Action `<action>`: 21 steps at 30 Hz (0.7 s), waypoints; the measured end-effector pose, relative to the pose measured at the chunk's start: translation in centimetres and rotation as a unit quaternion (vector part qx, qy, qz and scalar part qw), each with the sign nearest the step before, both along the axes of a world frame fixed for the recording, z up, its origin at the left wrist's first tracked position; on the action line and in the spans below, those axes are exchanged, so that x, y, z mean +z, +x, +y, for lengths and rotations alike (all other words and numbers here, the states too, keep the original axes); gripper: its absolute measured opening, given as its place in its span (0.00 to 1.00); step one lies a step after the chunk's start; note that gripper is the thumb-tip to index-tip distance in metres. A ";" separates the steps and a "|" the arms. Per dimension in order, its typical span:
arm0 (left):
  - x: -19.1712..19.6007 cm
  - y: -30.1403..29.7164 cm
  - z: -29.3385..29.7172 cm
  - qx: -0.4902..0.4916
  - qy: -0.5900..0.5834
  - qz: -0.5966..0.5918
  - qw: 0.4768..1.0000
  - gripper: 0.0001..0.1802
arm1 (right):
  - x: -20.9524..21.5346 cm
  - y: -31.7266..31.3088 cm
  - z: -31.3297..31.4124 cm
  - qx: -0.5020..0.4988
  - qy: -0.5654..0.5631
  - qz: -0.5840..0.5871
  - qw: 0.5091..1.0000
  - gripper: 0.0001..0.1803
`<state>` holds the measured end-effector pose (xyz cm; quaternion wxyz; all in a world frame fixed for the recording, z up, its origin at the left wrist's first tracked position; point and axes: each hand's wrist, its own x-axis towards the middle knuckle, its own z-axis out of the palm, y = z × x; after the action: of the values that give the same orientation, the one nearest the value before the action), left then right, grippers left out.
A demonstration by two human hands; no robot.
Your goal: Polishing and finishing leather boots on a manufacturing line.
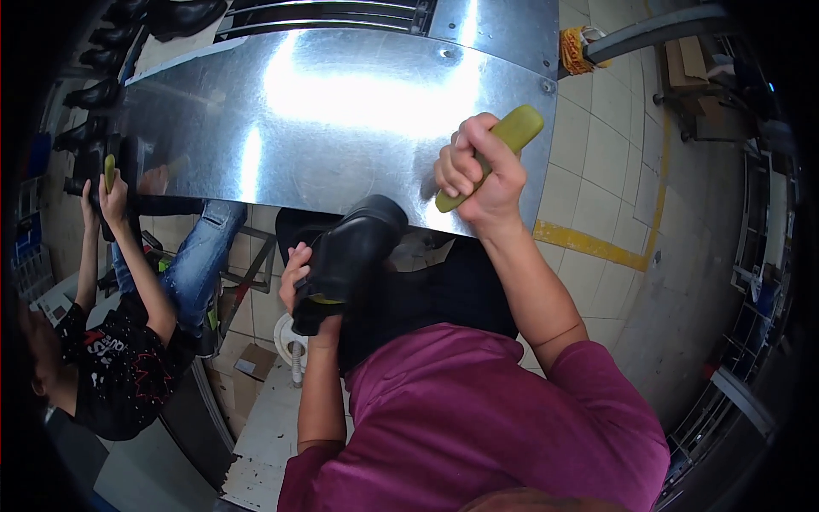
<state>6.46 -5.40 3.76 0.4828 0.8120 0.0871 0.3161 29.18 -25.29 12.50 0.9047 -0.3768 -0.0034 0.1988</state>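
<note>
Left hand clamped on black boot, mid-frame; right hand gripping green bar, right of upper centre. Probably best: boot steady, clear of desk.

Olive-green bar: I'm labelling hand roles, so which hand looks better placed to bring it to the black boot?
Probably the right hand: it already grips the olive-green bar, apart from the black boot. The left hand looks less free, since it is holding the boot.

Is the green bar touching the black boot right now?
No: the right hand holds the green bar, with a visible gap between it and the black boot in the left hand.
</note>
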 end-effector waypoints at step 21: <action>1.1 -1.0 0.3 -0.031 0.032 0.048 0.998 0.22 | 1.9 -1.9 7.5 0.157 -0.179 0.075 0.968 0.11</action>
<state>5.45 -5.14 4.82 0.4614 0.8437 0.0745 0.2639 27.27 -17.75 14.43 0.7775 -0.5115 0.0415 0.3635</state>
